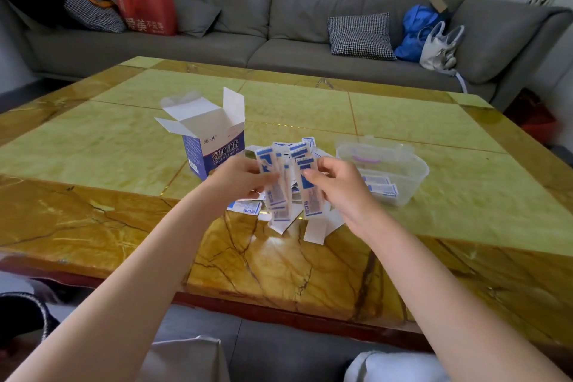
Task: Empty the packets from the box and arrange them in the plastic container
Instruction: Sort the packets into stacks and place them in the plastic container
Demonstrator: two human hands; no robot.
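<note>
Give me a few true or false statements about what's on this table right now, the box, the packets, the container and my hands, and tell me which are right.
1. The box stands upright with its top flaps open. True.
2. The plastic container is to the left of the box. False: it sits to the right, beyond the right hand.
3. Both hands hold a fanned bunch of packets. True: the left hand grips them too.
4. The plastic container has nothing in it. False: a few packets already lie inside.
5. More loose packets lie on the table under the hands. True.
</note>
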